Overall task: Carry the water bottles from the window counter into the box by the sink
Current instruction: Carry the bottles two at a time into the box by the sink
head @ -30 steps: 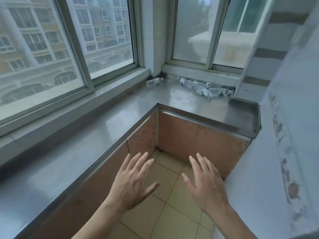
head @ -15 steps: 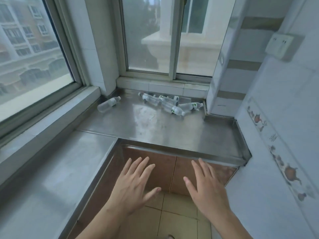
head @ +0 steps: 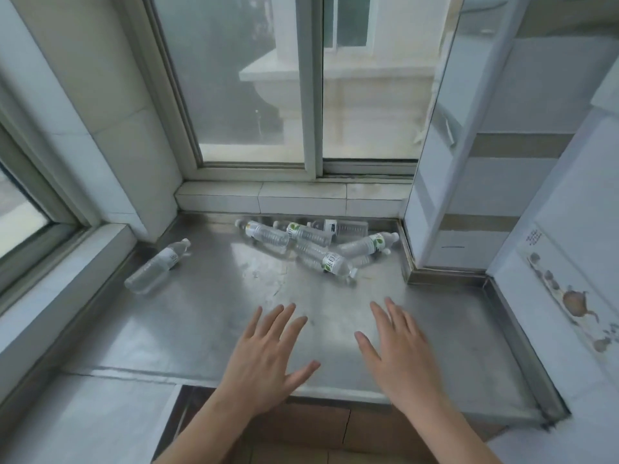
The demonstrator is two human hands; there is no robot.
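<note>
Both hands hover flat over the steel surface [head: 187,316] at lower centre of the frame, fingers spread, holding nothing: left hand [head: 264,360], right hand [head: 398,360]. A heap of bottles [head: 315,244] lies on its side at centre, against the tiled sill. One lone bottle [head: 155,266] lies apart at centre left, near the window frame.
</note>
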